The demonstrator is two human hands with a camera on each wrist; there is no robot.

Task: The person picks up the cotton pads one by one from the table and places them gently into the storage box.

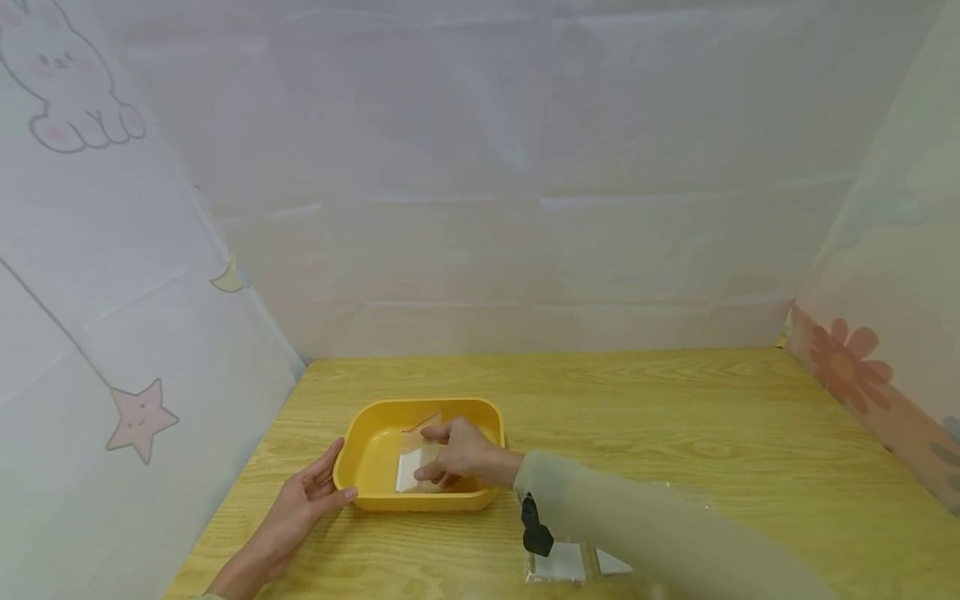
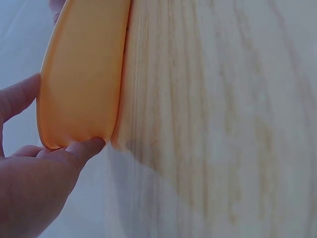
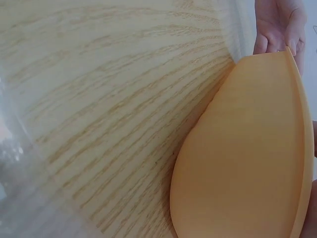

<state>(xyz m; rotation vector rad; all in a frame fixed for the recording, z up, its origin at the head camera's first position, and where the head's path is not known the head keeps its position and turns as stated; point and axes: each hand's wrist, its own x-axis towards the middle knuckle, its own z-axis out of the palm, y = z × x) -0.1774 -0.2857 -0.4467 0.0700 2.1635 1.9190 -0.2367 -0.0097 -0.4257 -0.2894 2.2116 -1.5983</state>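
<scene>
A yellow plastic tray stands on the wooden table. At its left end my left hand holds the corner, thumb at the front and fingers along the side wall; the left wrist view shows that hand against the tray's outer wall. Over the tray, my right hand reaches inside, its thumb and curled fingers at a clear zip bag with a white piece in it. A red seal line shows near the back wall. Part of the bag is hidden beneath the right hand.
More clear bags with white pieces lie on the table near its front, partly under the right forearm. A black strap piece is on the right sleeve. Printed cloth walls enclose the back and sides.
</scene>
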